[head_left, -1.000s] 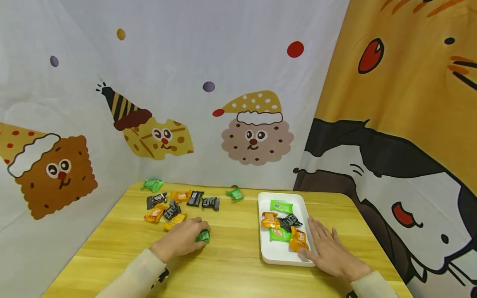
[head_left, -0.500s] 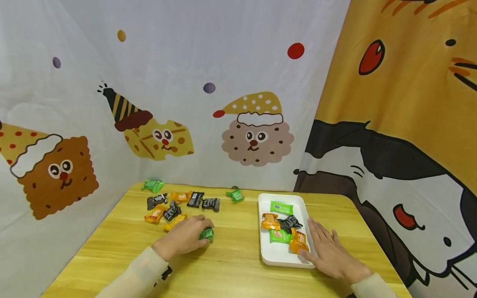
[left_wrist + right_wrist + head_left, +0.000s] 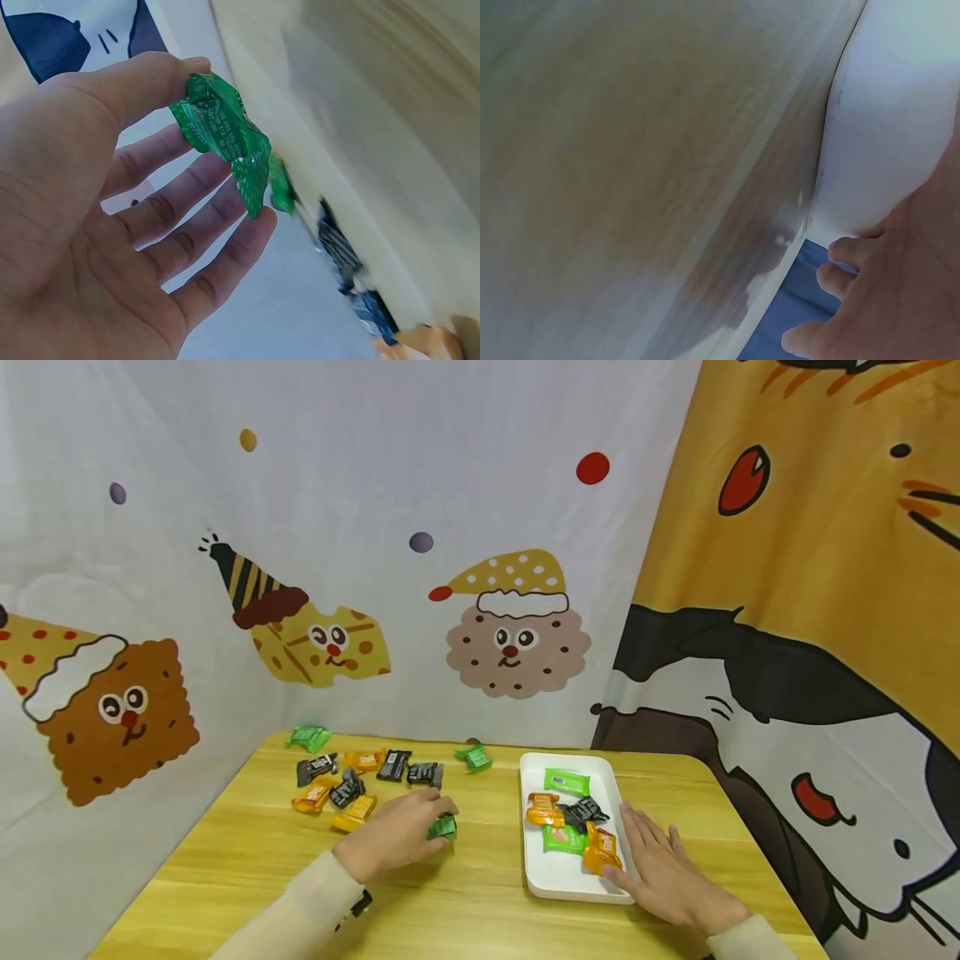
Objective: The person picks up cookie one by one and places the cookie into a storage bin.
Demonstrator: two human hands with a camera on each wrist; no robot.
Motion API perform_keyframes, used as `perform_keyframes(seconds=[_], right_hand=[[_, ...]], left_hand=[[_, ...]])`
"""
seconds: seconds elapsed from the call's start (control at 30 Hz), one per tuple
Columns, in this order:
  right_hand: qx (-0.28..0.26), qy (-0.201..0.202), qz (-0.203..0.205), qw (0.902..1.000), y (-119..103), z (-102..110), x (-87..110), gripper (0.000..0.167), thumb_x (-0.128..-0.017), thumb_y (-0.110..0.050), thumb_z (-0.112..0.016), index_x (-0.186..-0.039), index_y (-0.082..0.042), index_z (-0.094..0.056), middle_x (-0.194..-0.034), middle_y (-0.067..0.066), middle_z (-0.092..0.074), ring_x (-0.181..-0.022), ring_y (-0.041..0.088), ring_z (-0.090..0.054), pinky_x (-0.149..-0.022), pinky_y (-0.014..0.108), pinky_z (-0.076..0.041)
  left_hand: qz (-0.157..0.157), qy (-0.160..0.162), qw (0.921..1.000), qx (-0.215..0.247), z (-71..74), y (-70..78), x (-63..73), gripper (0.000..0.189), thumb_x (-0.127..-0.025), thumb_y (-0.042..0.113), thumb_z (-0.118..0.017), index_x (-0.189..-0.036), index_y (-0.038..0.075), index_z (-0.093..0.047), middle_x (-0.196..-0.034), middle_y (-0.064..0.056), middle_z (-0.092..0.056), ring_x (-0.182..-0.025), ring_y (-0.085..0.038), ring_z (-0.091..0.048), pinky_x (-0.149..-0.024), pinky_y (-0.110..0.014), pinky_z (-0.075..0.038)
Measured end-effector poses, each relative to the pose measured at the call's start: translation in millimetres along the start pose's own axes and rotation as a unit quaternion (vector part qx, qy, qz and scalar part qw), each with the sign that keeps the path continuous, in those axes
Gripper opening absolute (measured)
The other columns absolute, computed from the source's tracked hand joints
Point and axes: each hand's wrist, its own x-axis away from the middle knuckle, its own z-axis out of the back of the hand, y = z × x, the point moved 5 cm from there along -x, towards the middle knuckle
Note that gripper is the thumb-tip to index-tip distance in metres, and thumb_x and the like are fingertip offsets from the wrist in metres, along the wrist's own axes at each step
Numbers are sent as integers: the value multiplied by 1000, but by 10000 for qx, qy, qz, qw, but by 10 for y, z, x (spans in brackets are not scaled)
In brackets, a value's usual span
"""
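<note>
In the head view my left hand (image 3: pixel 401 831) is over the table, left of the white tray (image 3: pixel 534 868). It pinches a green-wrapped candy (image 3: pixel 221 124) between thumb and fingers, the wrapper's twisted end pointing away from the palm in the left wrist view. My right hand (image 3: pixel 675 872) lies along the tray's right side, fingers extended and thumb at the near right rim. In the tray are a green candy (image 3: pixel 567 781), another green candy (image 3: pixel 564 839), a black candy (image 3: pixel 585 812), an orange candy (image 3: pixel 543 810) and a second orange candy (image 3: pixel 601 850) close to the thumb.
At the back left lie loose black candies (image 3: pixel 347 787), orange candies (image 3: pixel 313 794) and a green candy (image 3: pixel 308 738). One more green candy (image 3: pixel 474 758) sits near the back edge, left of the tray. A cartoon-printed curtain (image 3: pixel 420 460) hangs behind the wooden table (image 3: pixel 465 927).
My left hand has moved right with the green candy, away from the loose candies and toward the tray. My right hand stays at the tray's side.
</note>
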Motion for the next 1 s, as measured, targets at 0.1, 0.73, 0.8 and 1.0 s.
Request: perform_keyframes(seconds=[0.1,0.73,0.8,1.0], right_hand=[[20,9,-8,10000,4,1,-5,112,-113,-73,-62,-182,6,-23,-191,30,-27,-174,59,-31,-132,95,-18],[4,92,-19,10000,-14,13,6,111,-112,-71,-64,-182,5,-24,-190,29,-28,-174,58,-32,-131,95,-19],[11,83,-33,10000,-8,1,4,112,-112,-72,-64,-182,5,-24,-190,30,-29,-174,59,-33,-131,95,-19],[5,36,-62,10000,-2,-9,-9,113,-112,-73,-63,-182,5,-23,-190,31,-29,-173,59,-32,-131,96,-18]], left_hand=[[-150,79,9998,-85,30,104,-60,39,-103,27,-93,-138,14,-81,-128,-6,-80,-101,-15,-76,-83,-33,-68],[-518,82,9979,-368,-16,568,-480,46,-104,35,-91,-146,19,-79,-133,-1,-80,-102,-7,-73,-86,-24,-66],[-568,67,9976,-401,-14,619,-523,47,-104,35,-90,-147,20,-78,-133,-1,-80,-102,-7,-74,-87,-23,-66],[-669,39,9962,-557,-3,745,-637,52,-104,39,-90,-151,21,-76,-138,-1,-80,-107,-8,-76,-91,-23,-67]])
